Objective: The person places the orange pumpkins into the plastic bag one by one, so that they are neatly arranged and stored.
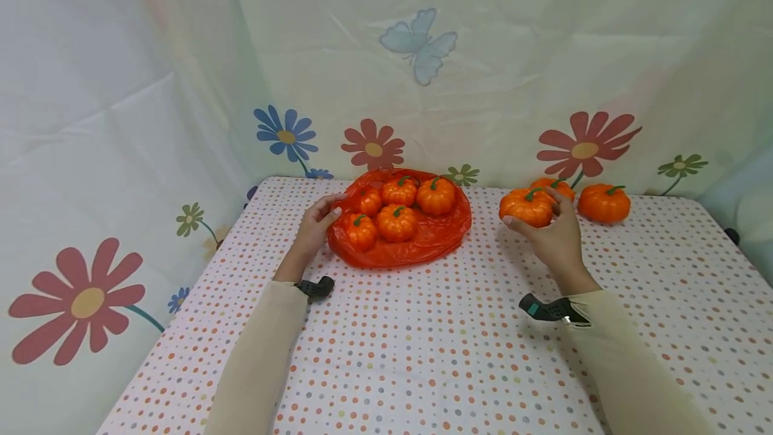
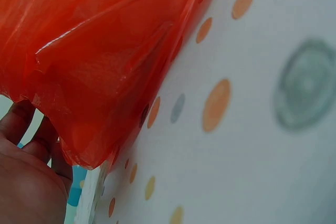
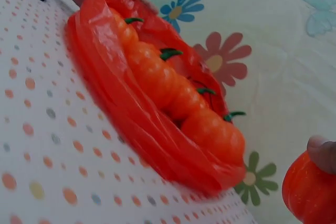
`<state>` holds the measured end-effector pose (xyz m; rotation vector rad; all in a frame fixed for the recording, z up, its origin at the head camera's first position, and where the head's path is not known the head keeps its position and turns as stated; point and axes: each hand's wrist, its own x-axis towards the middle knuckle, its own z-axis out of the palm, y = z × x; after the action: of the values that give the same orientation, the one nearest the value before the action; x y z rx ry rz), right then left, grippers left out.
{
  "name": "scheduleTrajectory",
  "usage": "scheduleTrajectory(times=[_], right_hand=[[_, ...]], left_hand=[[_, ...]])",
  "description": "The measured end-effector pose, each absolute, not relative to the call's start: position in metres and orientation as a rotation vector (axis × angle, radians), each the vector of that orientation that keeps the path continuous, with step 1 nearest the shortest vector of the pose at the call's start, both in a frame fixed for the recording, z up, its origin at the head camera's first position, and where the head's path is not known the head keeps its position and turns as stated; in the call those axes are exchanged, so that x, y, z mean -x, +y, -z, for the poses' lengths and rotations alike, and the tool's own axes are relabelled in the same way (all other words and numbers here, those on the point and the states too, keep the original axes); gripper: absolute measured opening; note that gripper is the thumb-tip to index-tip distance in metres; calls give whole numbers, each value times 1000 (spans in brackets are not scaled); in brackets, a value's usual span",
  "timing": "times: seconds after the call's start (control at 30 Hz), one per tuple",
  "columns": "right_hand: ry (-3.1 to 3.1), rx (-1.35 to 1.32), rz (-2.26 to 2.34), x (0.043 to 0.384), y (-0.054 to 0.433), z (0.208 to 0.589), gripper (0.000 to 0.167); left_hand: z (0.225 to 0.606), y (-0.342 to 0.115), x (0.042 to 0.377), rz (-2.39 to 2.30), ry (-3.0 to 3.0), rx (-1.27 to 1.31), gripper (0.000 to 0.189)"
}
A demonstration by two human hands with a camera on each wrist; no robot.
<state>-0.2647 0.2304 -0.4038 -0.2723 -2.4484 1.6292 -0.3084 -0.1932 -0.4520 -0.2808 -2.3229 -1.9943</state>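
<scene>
Several small orange toy pumpkins with green stems, one of them this pumpkin (image 1: pixel 396 223), lie inside an open red plastic bag (image 1: pixel 431 244) on the table. At the bag's left rim, my left hand (image 1: pixel 314 223) pinches the plastic between thumb and fingers; in the left wrist view its fingertips are partly hidden behind the bag (image 2: pixel 105 72). To the right of the bag, my right hand (image 1: pixel 558 237) grips another pumpkin (image 1: pixel 521 208) by its sides, thumb at the front. The right wrist view shows part of this held pumpkin (image 3: pixel 310 195) apart from the bag.
Two more pumpkins stand on the table at the back right: one (image 1: pixel 604 204) beside my right hand, the other (image 1: pixel 555 186) partly behind the held one. A dotted cloth (image 1: pixel 410 341) covers the table. A flower-printed curtain (image 1: pixel 495 86) hangs behind it.
</scene>
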Motion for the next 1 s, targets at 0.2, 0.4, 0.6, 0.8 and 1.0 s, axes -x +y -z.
scheduleTrajectory(times=[0.2, 0.4, 0.6, 0.8, 1.0], right_hand=[[-2454, 152, -1642, 269, 206, 405, 98], [-2509, 45, -1601, 272, 181, 409, 87], [-2533, -31, -1569, 277, 164, 419, 85], [-2557, -79, -1551, 281, 153, 426, 85], [-2599, -95, -1570, 285, 146, 428, 86]], left_hand=[[453, -193, 309, 1983, -2321, 294, 36], [454, -194, 310, 1984, -2316, 298, 36], [452, -192, 309, 1990, -2310, 295, 34], [452, -191, 309, 2001, -2306, 290, 34], [452, -192, 309, 1988, -2308, 288, 34]])
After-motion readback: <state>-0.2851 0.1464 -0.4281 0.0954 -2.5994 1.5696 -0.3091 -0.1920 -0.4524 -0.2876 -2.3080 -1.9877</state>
